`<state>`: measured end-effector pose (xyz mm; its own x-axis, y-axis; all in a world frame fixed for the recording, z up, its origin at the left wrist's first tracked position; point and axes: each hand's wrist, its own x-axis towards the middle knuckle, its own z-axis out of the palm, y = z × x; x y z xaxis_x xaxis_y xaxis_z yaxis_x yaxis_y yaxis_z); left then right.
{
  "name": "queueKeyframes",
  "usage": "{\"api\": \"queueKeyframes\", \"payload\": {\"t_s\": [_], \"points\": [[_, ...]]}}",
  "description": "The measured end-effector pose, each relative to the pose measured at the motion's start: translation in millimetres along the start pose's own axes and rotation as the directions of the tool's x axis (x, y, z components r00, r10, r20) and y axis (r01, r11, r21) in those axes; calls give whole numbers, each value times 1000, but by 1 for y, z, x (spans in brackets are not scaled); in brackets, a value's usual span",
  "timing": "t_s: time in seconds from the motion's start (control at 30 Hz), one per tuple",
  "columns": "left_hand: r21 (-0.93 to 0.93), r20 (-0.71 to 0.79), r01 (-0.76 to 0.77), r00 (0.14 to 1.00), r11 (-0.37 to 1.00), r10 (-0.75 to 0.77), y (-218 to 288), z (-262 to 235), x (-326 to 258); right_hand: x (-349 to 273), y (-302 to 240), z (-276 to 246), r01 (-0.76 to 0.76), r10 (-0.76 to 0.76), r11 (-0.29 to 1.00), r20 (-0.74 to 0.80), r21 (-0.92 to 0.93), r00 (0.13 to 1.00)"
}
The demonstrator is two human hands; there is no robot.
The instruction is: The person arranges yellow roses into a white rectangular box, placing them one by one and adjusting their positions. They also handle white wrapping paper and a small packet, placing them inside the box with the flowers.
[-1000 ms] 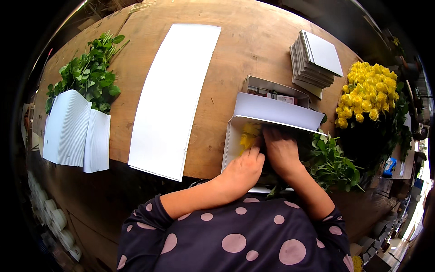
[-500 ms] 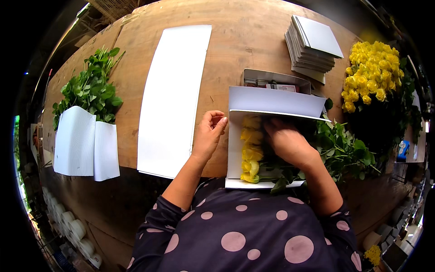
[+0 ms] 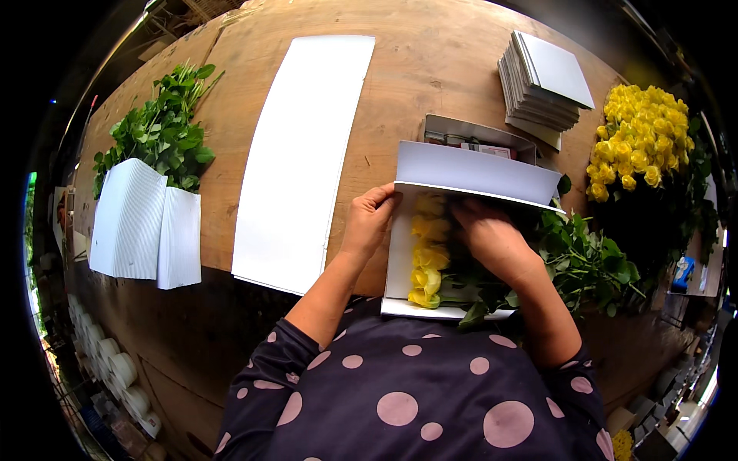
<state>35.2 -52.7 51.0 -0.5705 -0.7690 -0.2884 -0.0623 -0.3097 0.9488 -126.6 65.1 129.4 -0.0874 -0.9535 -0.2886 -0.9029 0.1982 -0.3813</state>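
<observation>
My left hand (image 3: 370, 223) pinches the left corner of a folded white cardboard sheet (image 3: 477, 170), thumb and fingers closed at its edge. Below this upright flap, a row of yellow roses (image 3: 427, 265) lies on the sheet's flat part, heads toward the left and leafy stems (image 3: 588, 265) reaching out to the right. My right hand (image 3: 496, 240) is in among the stems, just right of the rose heads. Its fingers curl downward into shadow under the flap, and what they grip is hidden.
A long white cardboard sheet (image 3: 300, 161) lies left of my left hand. Farther left is a leafy bunch (image 3: 161, 134) wrapped in corrugated white card (image 3: 127, 223). Behind the flap stands an open box (image 3: 480, 137). A stack of cards (image 3: 550, 77) and more yellow roses (image 3: 638, 142) are at right.
My left hand has moved up and right from beside the cardboard and now pinches the flap's corner. My right hand stays among the stems. The view has shifted slightly.
</observation>
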Motion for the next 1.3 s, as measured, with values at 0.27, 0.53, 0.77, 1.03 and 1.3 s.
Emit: {"api": "queueKeyframes", "payload": {"t_s": [0.27,0.53,0.77,1.03,1.3], "points": [[443,1,-348,922,826,387,30,0,-23,2,4,2,16,-16,1000,-26,5,1000],[310,679,-784,579,539,452,45,15,-4,3,2,0,38,-32,995,-66,89,997],[370,669,-791,591,488,451,37,13,-3,3,4,-1,46,-42,997,-68,58,997],[379,639,-701,670,604,378,35,6,-7,-16,-24,-23,47,-60,995,-141,-92,988],[375,667,-698,660,610,346,40,10,-9,-40,-29,1,193,-190,973,29,-124,981]]}}
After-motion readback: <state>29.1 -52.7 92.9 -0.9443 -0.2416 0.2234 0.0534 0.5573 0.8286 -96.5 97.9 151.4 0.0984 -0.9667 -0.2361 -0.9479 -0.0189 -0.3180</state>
